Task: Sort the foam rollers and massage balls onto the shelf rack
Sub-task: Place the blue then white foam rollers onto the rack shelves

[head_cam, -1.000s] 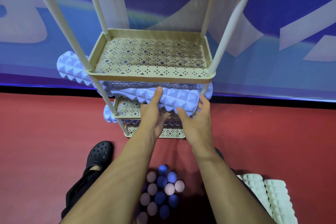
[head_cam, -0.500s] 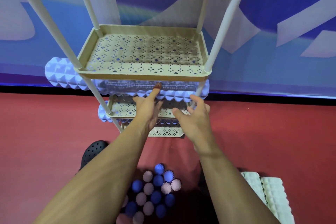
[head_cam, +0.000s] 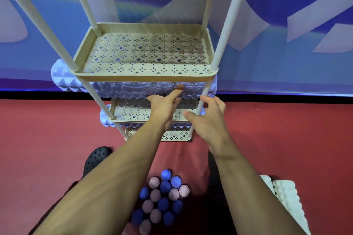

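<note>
Roller seating step: left hand [head_cam: 164, 108] fingertips on lavender roller [head_cam: 122, 88] under rack [head_cam: 143, 77] tier, right hand [head_cam: 208, 118] loose, empty; next likely massage balls [head_cam: 162, 198].

**Surfaces and finishes**

The rack [head_cam: 145, 77] looks like matt beige plastic, its trays pierced with small diamond cut-outs and its posts smooth. The lilac roller [head_cam: 63, 77] on it looks like foam, moulded in blunt pyramid bumps. The white rollers [head_cam: 288, 196] are ridged foam too. The balls [head_cam: 164, 187] are covered in fine spikes, dull blue and pink. The floor [head_cam: 47, 139] is flat matt red.
</note>
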